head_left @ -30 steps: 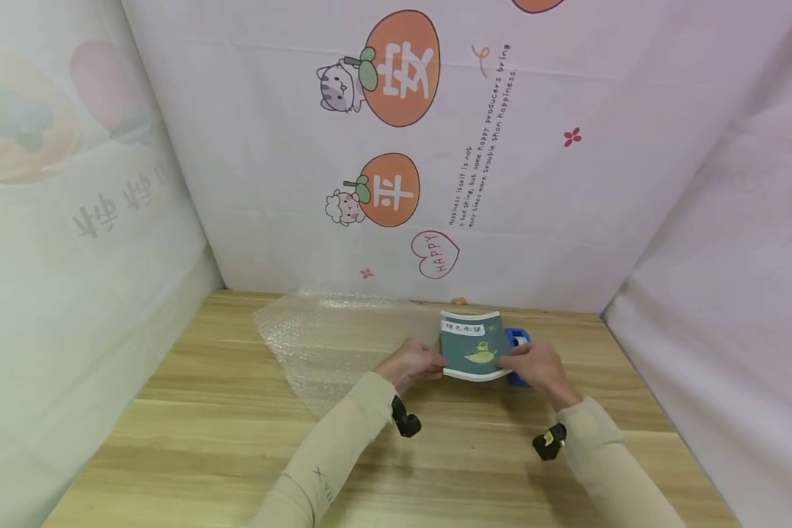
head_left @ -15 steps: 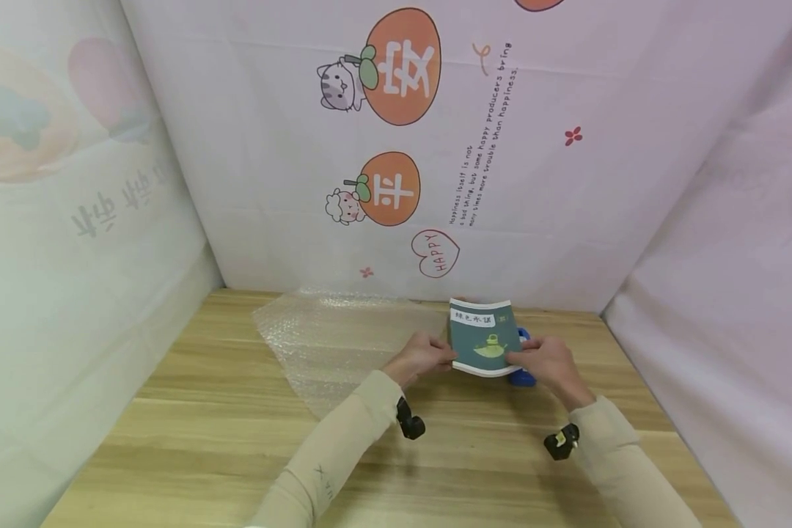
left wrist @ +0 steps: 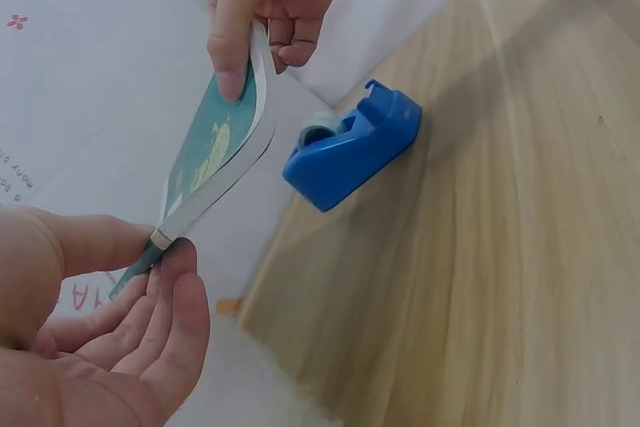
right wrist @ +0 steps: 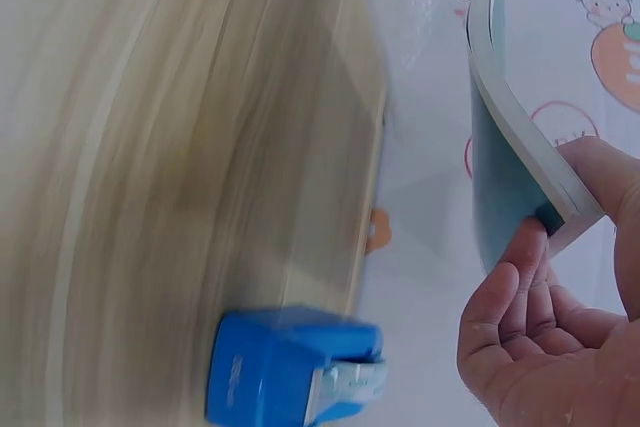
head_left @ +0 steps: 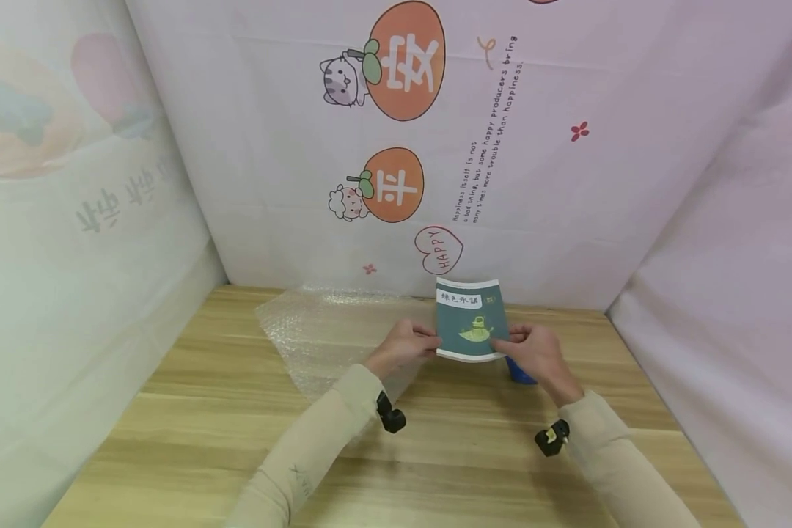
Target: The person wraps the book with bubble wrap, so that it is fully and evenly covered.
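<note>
A thin paperback book (head_left: 458, 315) with a dark green cover, a white title label and a yellow-green leaf drawing is held up above the table. My left hand (head_left: 405, 345) pinches its left edge near the lower corner between thumb and fingers. On the opposite edge my right hand (head_left: 536, 356) does the same, thumb on the front cover and fingers behind. Between the two hands the book bows, as its curved page edge shows in both wrist views. A blue tape dispenser (left wrist: 350, 157) with a roll of tape stands on the table, partly hidden behind the right hand in the head view.
A sheet of clear bubble wrap (head_left: 330, 326) lies on the wooden table (head_left: 191, 411) at the back left. Printed white cloth walls (head_left: 290, 183) enclose the table at the back and on both sides.
Both hands have moved the book first slightly right, then back left and up, away from the table. More of the dispenser's upper part is now covered in the head view.
</note>
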Motion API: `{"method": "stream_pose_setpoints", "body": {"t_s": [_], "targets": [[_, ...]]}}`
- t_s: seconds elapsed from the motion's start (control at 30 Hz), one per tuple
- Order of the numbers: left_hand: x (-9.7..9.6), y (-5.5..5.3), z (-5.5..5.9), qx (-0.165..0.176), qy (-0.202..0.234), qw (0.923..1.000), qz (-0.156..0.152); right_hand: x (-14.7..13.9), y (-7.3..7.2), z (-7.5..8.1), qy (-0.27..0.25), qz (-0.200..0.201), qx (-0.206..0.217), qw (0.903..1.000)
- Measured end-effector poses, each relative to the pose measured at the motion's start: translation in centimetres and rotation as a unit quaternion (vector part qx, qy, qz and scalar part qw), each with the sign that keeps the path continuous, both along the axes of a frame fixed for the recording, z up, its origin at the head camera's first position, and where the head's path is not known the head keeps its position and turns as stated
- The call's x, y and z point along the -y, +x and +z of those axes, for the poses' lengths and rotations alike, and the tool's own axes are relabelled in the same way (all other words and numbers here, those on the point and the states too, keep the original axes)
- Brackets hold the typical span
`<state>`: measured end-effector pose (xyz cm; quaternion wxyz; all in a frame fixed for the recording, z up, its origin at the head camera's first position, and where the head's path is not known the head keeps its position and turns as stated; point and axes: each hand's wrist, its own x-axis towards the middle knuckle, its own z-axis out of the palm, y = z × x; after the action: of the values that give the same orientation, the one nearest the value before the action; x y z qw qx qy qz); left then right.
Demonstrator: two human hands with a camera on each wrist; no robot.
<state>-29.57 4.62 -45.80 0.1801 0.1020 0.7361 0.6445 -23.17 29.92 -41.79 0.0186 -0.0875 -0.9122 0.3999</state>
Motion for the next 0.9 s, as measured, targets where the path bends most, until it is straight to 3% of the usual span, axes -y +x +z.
{"method": "stream_pose_setpoints", "body": {"t_s": [0.4, 0.67, 0.9], "targets": [[5.0, 0.0, 1.2, -0.009, 0.003, 0.9996, 0.026, 4.5, -2.1, -0.2, -0.029, 0.015, -0.023, 0.9992], [8.3, -0.2, 0.4, -0.023, -0.002, 0.9979, 0.061, 7.7, -3.3, -0.8, -0.079, 0.039, -0.051, 0.9948], [11.6, 0.4, 0.2, -0.024, -0.029, 0.9952, 0.090, 10.7, -4.1, -1.4, -0.070, 0.049, -0.038, 0.9956]]}}
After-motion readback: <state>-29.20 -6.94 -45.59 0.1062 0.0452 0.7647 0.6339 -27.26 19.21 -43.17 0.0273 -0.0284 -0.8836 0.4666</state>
